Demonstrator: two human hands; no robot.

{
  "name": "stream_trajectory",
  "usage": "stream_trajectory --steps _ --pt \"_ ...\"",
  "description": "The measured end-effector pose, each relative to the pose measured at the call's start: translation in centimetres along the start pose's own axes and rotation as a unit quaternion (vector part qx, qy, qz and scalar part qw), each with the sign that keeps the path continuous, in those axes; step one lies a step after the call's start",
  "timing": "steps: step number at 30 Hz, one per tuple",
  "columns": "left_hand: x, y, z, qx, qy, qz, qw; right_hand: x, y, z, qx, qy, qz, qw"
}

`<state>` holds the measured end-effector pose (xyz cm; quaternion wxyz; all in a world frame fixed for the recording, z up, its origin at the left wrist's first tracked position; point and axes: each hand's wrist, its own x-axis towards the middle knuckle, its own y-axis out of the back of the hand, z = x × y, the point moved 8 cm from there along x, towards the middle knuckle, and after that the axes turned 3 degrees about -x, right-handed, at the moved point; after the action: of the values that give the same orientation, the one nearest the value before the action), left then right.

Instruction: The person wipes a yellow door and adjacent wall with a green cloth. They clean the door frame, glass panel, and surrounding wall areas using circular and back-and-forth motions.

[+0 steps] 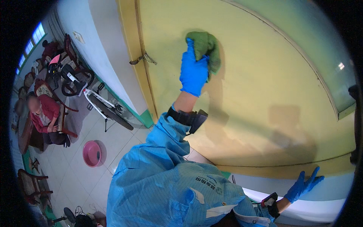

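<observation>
My left hand (194,71), in a blue glove, grips a bunched green cloth (212,54). The cloth lies against the pale yellow door panel (255,76), and a shadow falls beside it. My right hand (303,185), also gloved in blue, is low on the right with its fingers spread and nothing in it. It is in front of the yellow lower border and the pale wall; whether it touches them I cannot tell. A dark band with a device sits on each wrist. A dark latch-like fitting (143,58) spans the door's left edge.
A pink basin (92,153) stands on the tiled floor (76,176). A white bicycle (99,100) leans near the wall. Further left, a person (46,116) sits on a wooden chair; another person (50,48) is behind. A glazed panel (331,56) adjoins the door surface.
</observation>
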<state>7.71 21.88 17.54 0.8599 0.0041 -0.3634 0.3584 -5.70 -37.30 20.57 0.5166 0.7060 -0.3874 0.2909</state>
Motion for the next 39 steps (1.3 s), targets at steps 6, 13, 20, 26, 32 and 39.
stream_trajectory --steps 6,13,20,26,32,39 --pt "-4.5 -5.0 3.9 0.087 -0.064 -0.039 0.993 -0.1 0.0 0.4 -0.014 0.043 0.009 0.999" --pt "-8.6 -9.5 6.2 0.134 -0.084 -0.122 0.980 -0.4 -0.1 0.2 -0.019 0.045 -0.007 0.999" --pt "-10.8 -11.0 7.5 0.308 -0.156 -0.147 0.927 -0.6 -0.2 0.1 -0.063 0.042 -0.018 0.997" --pt "-8.3 -8.3 5.6 0.450 -0.170 -0.091 0.872 -0.7 -0.2 0.7 -0.056 0.060 -0.010 0.997" --pt "-3.3 -3.0 -0.7 0.420 -0.082 -0.020 0.904 -0.5 -0.2 0.7 -0.067 0.052 -0.001 0.996" --pt "2.5 2.8 -6.7 -0.265 0.131 0.102 0.950 0.0 0.4 1.0 -0.053 0.022 0.011 0.998"
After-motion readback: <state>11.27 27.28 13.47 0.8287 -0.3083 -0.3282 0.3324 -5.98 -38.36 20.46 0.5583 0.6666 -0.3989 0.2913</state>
